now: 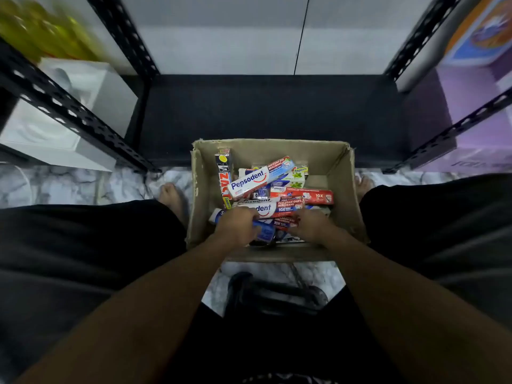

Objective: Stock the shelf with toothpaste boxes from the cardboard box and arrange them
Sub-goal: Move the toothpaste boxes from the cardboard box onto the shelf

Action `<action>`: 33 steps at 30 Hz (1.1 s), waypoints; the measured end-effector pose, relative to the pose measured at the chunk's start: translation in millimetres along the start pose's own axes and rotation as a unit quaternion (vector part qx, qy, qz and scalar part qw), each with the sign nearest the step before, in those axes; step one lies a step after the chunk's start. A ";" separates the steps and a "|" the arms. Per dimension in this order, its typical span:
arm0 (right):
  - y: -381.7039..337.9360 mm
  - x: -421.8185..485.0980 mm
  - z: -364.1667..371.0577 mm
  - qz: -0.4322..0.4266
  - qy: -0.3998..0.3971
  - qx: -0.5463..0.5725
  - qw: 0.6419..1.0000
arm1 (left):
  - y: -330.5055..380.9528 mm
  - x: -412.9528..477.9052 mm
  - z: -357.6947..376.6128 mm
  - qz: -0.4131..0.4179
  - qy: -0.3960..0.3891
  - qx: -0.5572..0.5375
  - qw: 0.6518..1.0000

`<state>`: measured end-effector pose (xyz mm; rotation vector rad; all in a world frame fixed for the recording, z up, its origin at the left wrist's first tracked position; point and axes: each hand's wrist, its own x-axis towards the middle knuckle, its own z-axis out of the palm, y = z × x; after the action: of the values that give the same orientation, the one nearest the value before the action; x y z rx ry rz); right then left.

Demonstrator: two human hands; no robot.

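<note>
An open cardboard box (336, 164) stands on the marble floor between my knees, in front of a dark bare shelf board (266, 115). Several toothpaste boxes lie jumbled inside it, among them a white and red Pepsodent box (257, 178) on top and a black Zact box (223, 178) leaning at the left wall. Both hands reach into the near end of the pile. My left hand (238, 225) curls round a blue and white box (264, 230). My right hand (311, 224) grips the end of a red Pepsodent box (285, 216). The fingertips are hidden among the boxes.
Black perforated steel posts (83, 112) frame the shelf bay on both sides. White cartons (91, 87) and yellow goods fill the left bay, purple packs (476, 112) the right. My bare feet flank the cardboard box. A dark stool (271, 295) sits under me.
</note>
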<state>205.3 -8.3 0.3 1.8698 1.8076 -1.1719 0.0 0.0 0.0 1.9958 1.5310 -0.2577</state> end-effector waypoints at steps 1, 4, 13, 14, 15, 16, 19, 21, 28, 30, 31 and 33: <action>-1.7 4.9 -2.0 -0.004 -0.006 0.004 1.000 | -0.6 1.9 -1.6 0.001 -0.003 0.000 1.000; -12.3 9.7 -19.9 -0.006 -0.004 0.016 1.000 | -1.2 9.3 -6.1 0.001 0.032 -0.010 0.999; -7.3 20.9 -18.0 -0.015 0.075 -0.032 0.997 | -7.2 19.3 12.8 0.016 0.095 0.006 0.995; -7.0 23.8 -17.0 -0.015 0.086 -0.035 0.996 | -8.4 19.8 13.5 0.023 0.117 0.006 0.993; -7.0 26.4 -16.9 -0.020 0.093 -0.037 0.995 | -9.5 20.4 13.2 0.027 0.142 0.012 0.989; -6.3 29.6 -16.9 -0.026 0.091 -0.039 0.995 | -11.2 21.8 12.5 0.026 0.165 0.024 0.986; -2.6 36.7 -13.3 -0.037 0.063 -0.047 0.996 | -15.8 29.8 5.1 0.018 0.216 0.071 0.974; 1.8 40.5 -6.8 -0.042 0.066 -0.069 0.995 | -19.4 38.1 -0.7 0.009 0.215 0.081 0.973; 13.8 44.9 11.8 -0.049 0.095 -0.048 0.993 | -30.6 66.4 0.0 -0.027 0.139 0.056 0.988; 17.7 45.3 16.8 -0.057 0.057 0.051 0.995 | -28.8 72.9 1.2 -0.041 0.155 0.051 0.986; 20.3 44.6 18.6 -0.054 0.043 0.097 0.993 | -28.0 75.9 1.7 -0.047 0.156 0.053 0.985; 25.0 42.8 19.4 -0.049 0.050 0.146 0.987 | -30.1 81.1 1.8 -0.047 0.149 0.065 0.986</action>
<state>216.8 3.8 -50.3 2.0489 1.8844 -1.4716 -2.1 69.3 -51.8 2.1413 1.8397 -0.0998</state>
